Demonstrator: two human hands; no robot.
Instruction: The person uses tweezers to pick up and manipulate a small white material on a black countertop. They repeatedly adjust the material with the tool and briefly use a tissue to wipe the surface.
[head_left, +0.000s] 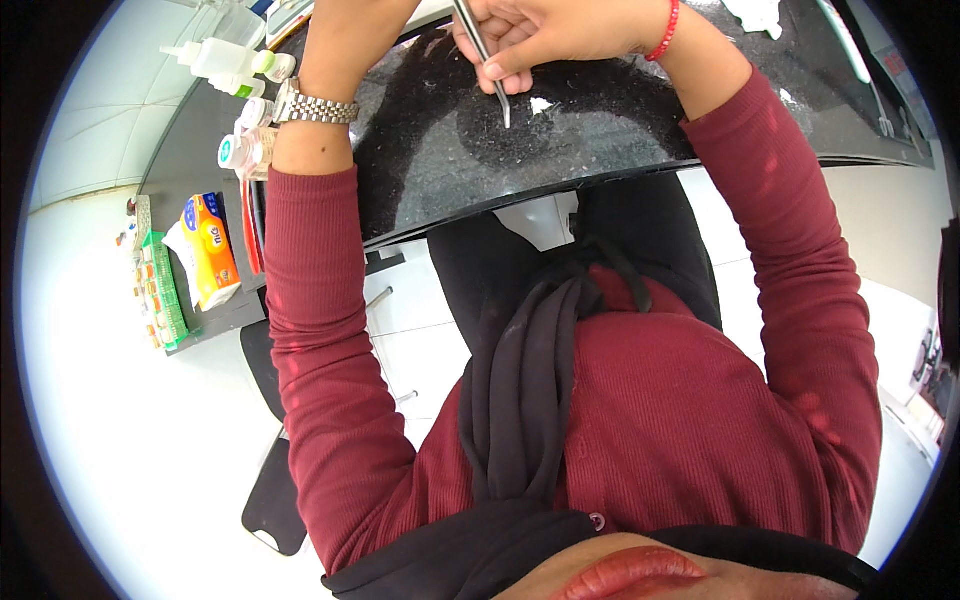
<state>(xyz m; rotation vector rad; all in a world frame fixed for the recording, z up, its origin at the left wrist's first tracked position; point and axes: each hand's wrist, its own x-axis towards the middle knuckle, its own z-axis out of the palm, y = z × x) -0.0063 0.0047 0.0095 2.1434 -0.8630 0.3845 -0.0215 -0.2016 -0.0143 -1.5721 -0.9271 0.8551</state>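
Observation:
At the top of the head view my right hand (525, 40) grips a slim metal tool (501, 95) with a bent tip, fingers curled round it. The tip hovers over or rests on the dark speckled worktop (425, 190); I cannot tell which. Just right of the tip lies a small white scrap (541, 105). My left hand (355, 30) runs out past the top edge, so its fingers are hidden. A metal watch is on that wrist.
Small bottles (250, 145) and squeeze bottles (210, 60) stand left of my left wrist. An orange tissue pack (215, 260) and a green rack (160, 295) sit farther left. Pale scraps (755, 15) lie at back right. A black chair (275, 490) stands beside me.

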